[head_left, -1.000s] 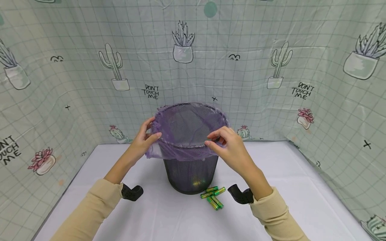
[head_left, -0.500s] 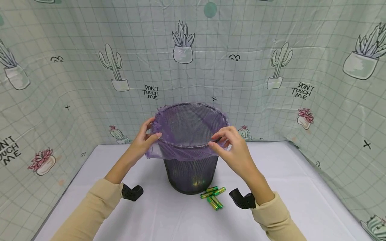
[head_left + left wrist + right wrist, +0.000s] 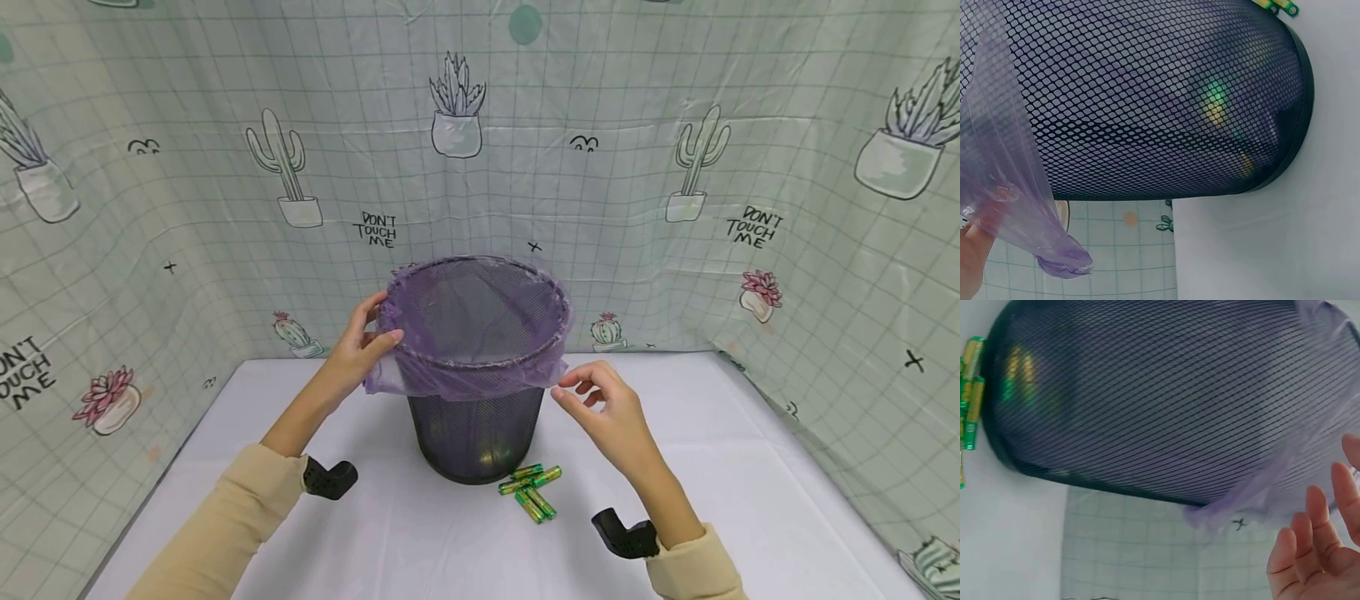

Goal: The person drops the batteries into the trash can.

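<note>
A black mesh trash bin (image 3: 472, 442) stands upright, lined with a thin purple trash bag (image 3: 465, 383) folded out over its rim. My left hand (image 3: 358, 350) grips the left side of the lined rim, thumb at the front and fingers round the outside; in the left wrist view, a fingertip (image 3: 991, 215) shows through the purple film. Just off the bag's lower right edge is my right hand (image 3: 611, 412), its fingers loosely bent and holding nothing. The right wrist view shows those fingers (image 3: 1316, 512) spread apart beside the bag.
Several green-and-gold batteries (image 3: 532, 490) lie on the white tablecloth (image 3: 420, 542) by the bin's front right foot. Green and gold shapes (image 3: 1215, 103) show through the mesh near the bin's bottom. A curtain (image 3: 480, 192) printed with cacti encloses the table.
My right hand has come away from the bin's right rim and moved down and to the right. The bag's right edge hangs outside the rim. My left hand stays in place.
</note>
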The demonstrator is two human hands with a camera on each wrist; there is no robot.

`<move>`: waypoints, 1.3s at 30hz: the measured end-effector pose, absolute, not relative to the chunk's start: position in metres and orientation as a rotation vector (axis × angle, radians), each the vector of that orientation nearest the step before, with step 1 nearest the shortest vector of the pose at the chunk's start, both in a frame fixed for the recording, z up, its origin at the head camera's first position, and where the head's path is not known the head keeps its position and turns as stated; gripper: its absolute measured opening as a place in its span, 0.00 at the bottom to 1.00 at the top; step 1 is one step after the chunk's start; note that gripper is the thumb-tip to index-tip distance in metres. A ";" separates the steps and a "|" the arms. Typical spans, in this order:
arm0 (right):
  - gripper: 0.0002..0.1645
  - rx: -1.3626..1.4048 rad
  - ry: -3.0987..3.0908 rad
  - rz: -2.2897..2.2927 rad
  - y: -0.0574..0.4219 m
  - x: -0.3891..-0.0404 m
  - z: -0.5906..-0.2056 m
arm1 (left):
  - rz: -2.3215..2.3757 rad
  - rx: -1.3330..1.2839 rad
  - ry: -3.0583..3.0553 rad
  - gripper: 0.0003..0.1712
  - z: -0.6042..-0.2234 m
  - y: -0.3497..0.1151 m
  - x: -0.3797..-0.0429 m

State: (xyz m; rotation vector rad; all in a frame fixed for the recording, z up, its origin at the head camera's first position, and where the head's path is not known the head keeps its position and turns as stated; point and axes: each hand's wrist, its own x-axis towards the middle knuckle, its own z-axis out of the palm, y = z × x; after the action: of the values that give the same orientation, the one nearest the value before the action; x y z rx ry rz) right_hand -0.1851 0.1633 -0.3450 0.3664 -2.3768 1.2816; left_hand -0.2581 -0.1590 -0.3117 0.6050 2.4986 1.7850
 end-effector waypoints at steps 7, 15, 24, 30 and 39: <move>0.10 0.320 -2.541 1.264 0.172 -0.186 -0.374 | 1.780 0.601 2.494 0.40 -0.311 -0.159 -0.258; 0.16 0.279 -2.722 1.288 0.180 -0.190 -0.404 | 1.776 0.598 2.493 0.40 -0.311 -0.158 -0.258; 0.18 0.223 -2.881 1.331 0.187 -0.196 -0.434 | 1.781 0.596 2.494 0.40 -0.311 -0.159 -0.258; 0.19 0.183 -2.928 1.402 0.189 -0.199 -0.452 | 1.779 0.605 2.503 0.40 -0.312 -0.159 -0.259; 0.20 0.202 -2.962 1.449 0.192 -0.205 -0.472 | 1.775 0.606 2.512 0.41 -0.311 -0.159 -0.259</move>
State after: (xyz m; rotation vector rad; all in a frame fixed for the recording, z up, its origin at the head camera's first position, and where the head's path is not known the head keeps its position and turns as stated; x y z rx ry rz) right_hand -0.2046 0.1922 -0.4722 0.2024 -2.9620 1.4490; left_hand -0.2586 -0.1588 -0.3110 0.6063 2.5116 1.7746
